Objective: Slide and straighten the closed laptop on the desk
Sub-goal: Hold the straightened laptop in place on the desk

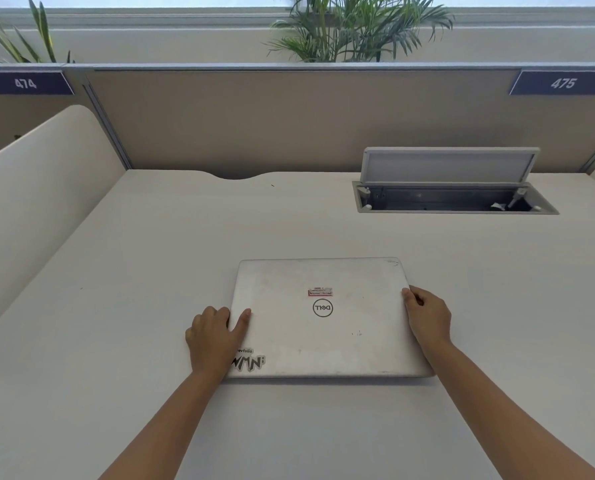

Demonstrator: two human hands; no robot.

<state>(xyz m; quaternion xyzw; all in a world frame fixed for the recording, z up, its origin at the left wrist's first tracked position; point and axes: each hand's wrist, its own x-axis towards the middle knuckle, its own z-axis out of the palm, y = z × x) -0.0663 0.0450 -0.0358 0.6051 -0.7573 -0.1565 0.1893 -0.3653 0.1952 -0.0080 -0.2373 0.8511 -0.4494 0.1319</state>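
Note:
A closed silver laptop (323, 327) lies flat on the white desk (150, 271), its edges nearly square to the desk's front. It carries a round logo, a small red label and a sticker at the near left corner. My left hand (213, 337) grips the laptop's left edge, thumb resting on the lid. My right hand (427, 315) holds the right edge, thumb on top and fingers curled down its side.
An open cable box (455, 199) with a raised lid is set into the desk at the back right. A beige partition (289, 116) closes the back, a curved divider (40, 188) the left. Plants stand behind the partition.

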